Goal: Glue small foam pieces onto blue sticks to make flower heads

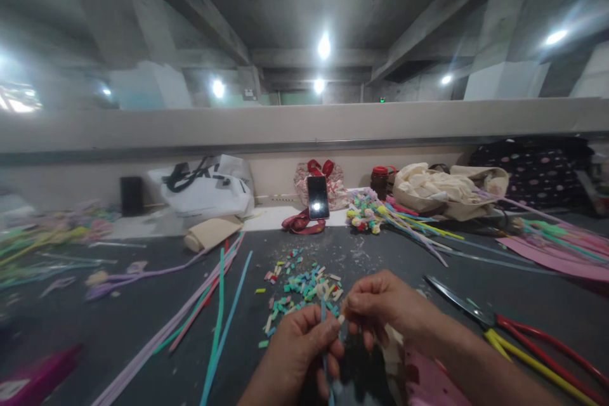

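Observation:
My left hand (307,342) is closed in a pinch round a thin light-blue strip (324,311) that stands nearly upright between thumb and fingers. Close to its thumb tip shows a small whitish piece (341,318). Just to the right, my right hand (380,304) is closed with thumb and forefinger pressed together; what they hold, if anything, is too small to tell. Beyond both hands lies a scatter of short cut pieces (304,282) in green, blue, pink, yellow and cream.
Scissors (485,317) with red and yellow handles lie at right. Long coloured strips (190,317) lie at left. Behind are a phone (318,198), a bundle of flower-tipped stems (368,210), a white bag (209,190) and a cream cloth bag (442,193). A magenta object (38,377) sits front left.

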The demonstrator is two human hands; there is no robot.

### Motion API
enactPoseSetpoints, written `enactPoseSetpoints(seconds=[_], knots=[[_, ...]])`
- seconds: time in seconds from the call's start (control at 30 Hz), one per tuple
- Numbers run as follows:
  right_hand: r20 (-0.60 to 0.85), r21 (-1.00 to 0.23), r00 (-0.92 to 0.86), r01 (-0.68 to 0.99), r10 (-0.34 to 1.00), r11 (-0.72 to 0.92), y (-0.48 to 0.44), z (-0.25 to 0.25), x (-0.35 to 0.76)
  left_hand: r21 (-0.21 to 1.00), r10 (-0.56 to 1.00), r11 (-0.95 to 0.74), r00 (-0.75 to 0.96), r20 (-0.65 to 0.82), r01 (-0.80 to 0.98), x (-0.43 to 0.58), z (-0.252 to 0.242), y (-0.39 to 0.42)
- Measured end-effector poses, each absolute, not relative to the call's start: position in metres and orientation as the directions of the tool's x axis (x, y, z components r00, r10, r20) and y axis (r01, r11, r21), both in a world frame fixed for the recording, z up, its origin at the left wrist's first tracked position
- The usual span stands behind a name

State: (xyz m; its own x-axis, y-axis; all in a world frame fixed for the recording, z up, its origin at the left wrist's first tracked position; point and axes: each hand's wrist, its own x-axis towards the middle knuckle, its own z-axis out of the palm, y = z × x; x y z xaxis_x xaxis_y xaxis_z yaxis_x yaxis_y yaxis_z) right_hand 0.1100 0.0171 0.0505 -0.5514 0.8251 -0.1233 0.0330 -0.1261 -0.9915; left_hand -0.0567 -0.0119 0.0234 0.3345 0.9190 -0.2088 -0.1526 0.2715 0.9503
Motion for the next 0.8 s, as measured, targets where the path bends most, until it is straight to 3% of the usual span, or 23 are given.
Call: enactPoseSetpoints(seconds=[0.23,0.43,0.63,0.8], knots=[[-0.036,-0.974,-0.398,0.217,0.917,0.056,0.020,0.055,0.114,0.930,0.938,0.288,0.263,-0.226,-0.229,-0.063,0.033,-0.013],[0.054,-0.956,-0.310,0.259,0.949,0.138,0.012,0.063,0.112,0.945,0.942,0.264,0.264,-0.209,-0.193,-0.065,0.040,-0.016],[0.188,-0.888,-0.298,0.355,0.936,0.291,0.011,0.065,0.114,0.940,0.936,0.270,0.287,-0.205,-0.208,-0.064,0.036,-0.016],[0.170,-0.919,-0.402,0.265,0.900,0.292,0.010,0.060,0.112,0.934,0.918,0.289,0.337,-0.208,-0.211,-0.064,0.032,-0.015]])
